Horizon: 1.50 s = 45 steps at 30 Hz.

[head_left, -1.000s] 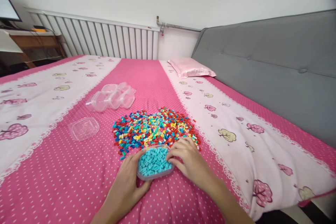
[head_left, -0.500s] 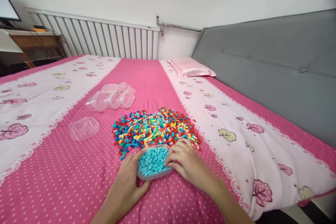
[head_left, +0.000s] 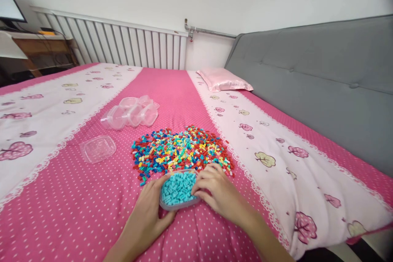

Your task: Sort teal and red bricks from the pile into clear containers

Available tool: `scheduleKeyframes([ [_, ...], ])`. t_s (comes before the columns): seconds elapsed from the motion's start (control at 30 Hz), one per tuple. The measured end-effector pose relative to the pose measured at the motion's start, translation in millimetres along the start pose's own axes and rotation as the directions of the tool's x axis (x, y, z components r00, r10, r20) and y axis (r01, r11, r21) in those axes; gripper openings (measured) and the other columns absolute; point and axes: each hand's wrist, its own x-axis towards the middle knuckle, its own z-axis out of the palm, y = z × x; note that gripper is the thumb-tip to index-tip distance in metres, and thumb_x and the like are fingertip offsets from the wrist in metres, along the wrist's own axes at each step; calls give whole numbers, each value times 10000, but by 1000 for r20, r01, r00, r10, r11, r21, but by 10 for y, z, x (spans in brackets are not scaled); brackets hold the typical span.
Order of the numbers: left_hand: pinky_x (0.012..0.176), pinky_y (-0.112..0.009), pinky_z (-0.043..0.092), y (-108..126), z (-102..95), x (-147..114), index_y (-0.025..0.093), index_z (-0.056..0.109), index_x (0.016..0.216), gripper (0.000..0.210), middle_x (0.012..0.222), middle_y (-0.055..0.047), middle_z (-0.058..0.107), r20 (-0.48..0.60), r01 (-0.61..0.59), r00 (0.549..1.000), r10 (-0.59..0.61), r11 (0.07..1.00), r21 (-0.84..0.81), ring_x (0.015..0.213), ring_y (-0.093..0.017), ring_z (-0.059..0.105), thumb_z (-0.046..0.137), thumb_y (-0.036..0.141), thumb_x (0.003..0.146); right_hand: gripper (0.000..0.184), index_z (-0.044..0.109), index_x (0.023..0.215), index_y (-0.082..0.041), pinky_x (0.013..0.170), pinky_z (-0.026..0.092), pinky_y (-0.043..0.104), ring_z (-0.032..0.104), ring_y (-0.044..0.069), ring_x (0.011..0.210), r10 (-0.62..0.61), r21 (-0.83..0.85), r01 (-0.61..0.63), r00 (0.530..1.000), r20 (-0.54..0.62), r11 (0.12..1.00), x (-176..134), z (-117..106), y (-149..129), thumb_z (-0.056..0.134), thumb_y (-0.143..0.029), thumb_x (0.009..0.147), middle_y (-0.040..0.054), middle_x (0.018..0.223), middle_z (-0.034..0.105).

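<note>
A clear plastic container (head_left: 179, 206) filled with small turquoise building bricks (head_left: 178, 187) rests on the pink bedspread. My left hand (head_left: 150, 206) is wrapped round the container's left side, thumb along its near edge. Over the right rim lies my right hand (head_left: 213, 188), its fingers curled and closed, fingertips at the edge of the bricks. Whether a brick is pinched between them is hidden. Just beyond the container spreads a pile of mixed loose bricks (head_left: 181, 147) in red, blue, yellow, white and turquoise.
A clear lid-like piece (head_left: 98, 148) lies flat to the left of the pile. Several clear empty containers (head_left: 130, 112) sit together behind it. Farther back are a pink pillow (head_left: 224, 79), a grey headboard (head_left: 316, 69) and a white radiator (head_left: 116, 43).
The view has shifted very slightly. Both hands stay at the container with almost the same grip, and the brick pile looks unchanged.
</note>
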Motion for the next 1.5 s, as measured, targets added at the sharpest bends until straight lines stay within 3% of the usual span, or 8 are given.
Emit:
scheduleKeyframes([
  [0.3,1027,-484,554,60,-19,21,262,359,1517,690,1370,-141,636,19,20,1000,-19,997,-70,1240,-343,649,644,199,892,132,726,1008,-246,888,441,346,660,206,930,80,117,-61,984,-157,991,-5,33,69,634,-152,1004,10,968,743],
  [0.4,1016,-485,560,81,-31,15,263,363,1511,698,1353,-139,644,10,21,1000,-21,997,-69,1223,-341,656,649,180,880,143,731,1039,-232,893,476,327,678,201,956,102,91,-89,983,-153,992,118,-3,54,607,-164,1018,25,996,754],
  [0.6,1011,-492,564,67,-18,1,250,385,1504,687,1335,-147,654,-20,12,1000,-14,997,-81,1209,-342,663,657,175,877,155,765,1000,-225,904,517,279,707,155,945,128,-79,-131,991,-35,988,863,-11,-28,659,-115,976,9,1033,781],
  [0.73,1026,-505,559,45,-1,-12,236,404,1492,668,1338,-150,656,-37,5,999,-9,996,-88,1215,-343,661,667,185,879,107,740,1061,-186,976,552,398,710,201,1025,190,-221,-185,982,4,958,1336,183,14,653,-236,1024,52,1088,756],
  [0.8,1042,-511,550,41,7,-21,235,404,1498,676,1352,-150,654,-44,0,999,-4,996,-93,1233,-343,653,657,174,874,223,699,1180,-184,959,582,444,698,224,1073,218,-284,-200,975,33,938,1451,299,43,674,-341,1024,74,1213,712],
  [0.97,1059,-515,541,33,32,-35,242,406,1505,702,1361,-136,652,-49,-2,999,-4,993,-114,1240,-335,642,680,180,863,331,649,1300,-199,955,592,462,678,245,1124,265,-402,-218,962,64,889,1512,497,94,671,-380,1025,97,1331,656],
  [1.17,1038,-514,548,31,42,-35,246,396,1504,722,1324,-126,661,-53,6,999,-13,990,-139,1214,-330,642,704,178,855,334,648,1305,-201,959,591,465,676,247,1130,266,-438,-212,962,65,874,1528,549,125,670,-381,1025,98,1339,653],
  [1.5,1040,-510,544,52,15,-37,236,420,1502,708,1329,-125,669,-56,10,998,-18,990,-142,1222,-333,639,703,177,856,319,657,1277,-188,931,600,451,691,232,1078,182,-210,-188,982,-48,959,1476,448,241,667,-387,1027,90,1283,676],
])
